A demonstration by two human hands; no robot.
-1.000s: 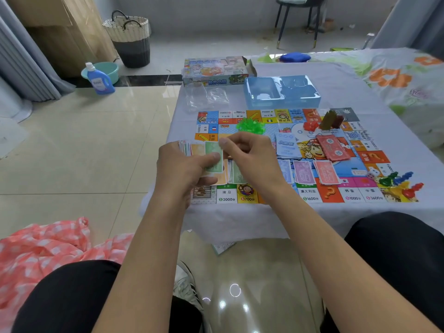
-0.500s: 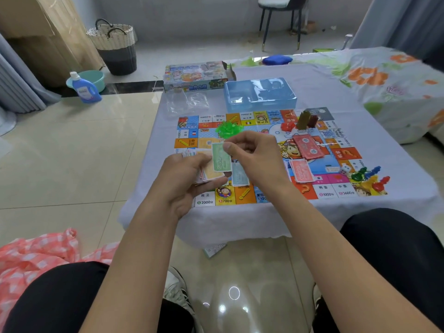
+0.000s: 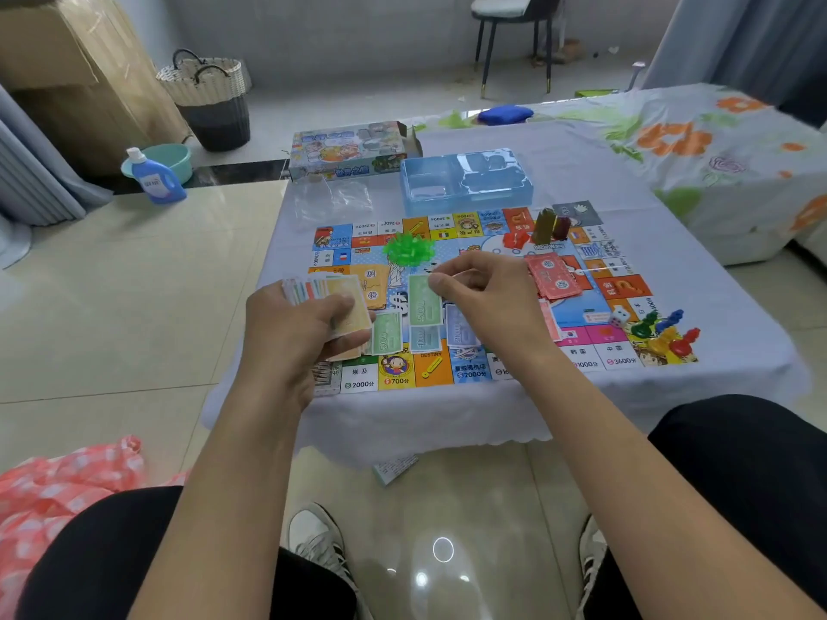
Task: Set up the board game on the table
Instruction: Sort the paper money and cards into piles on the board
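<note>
Floor at far left: detergent bottle [image 3: 154, 181] standing in front of a teal basin [image 3: 172, 158], with a woven basket [image 3: 210, 98] behind them.
Table: low table [image 3: 698, 279] under a pale cloth, directly ahead of the seated person's knees.
Game board [image 3: 622, 288]: lies flat and unfolded on the cloth, its coloured squares facing up.
Left hand [image 3: 295, 337]: hovers over the board's near left corner, fingers and thumb curled round a fanned stack of paper money [image 3: 333, 302].
Banknotes on board: a green note [image 3: 387, 333] lies just right of the left hand, blue notes [image 3: 447, 333] beside it.
Right hand [image 3: 488, 302]: raised over the board's middle, thumb and forefinger pinching the top edge of a green 500 note [image 3: 423, 302]; whether the note's lower end touches the board is hard to tell.
Green houses [image 3: 409, 248]: a small heap of translucent pieces on the board, beyond both hands.
Back of table: printed game box [image 3: 349, 149] at left, clear blue plastic tray [image 3: 465, 181] just beside it.
Red cards [image 3: 552, 275]: stacked on the board, right of the right hand.
Near right corner: white die [image 3: 620, 315] next to a cluster of coloured pawns [image 3: 667, 333].
</note>
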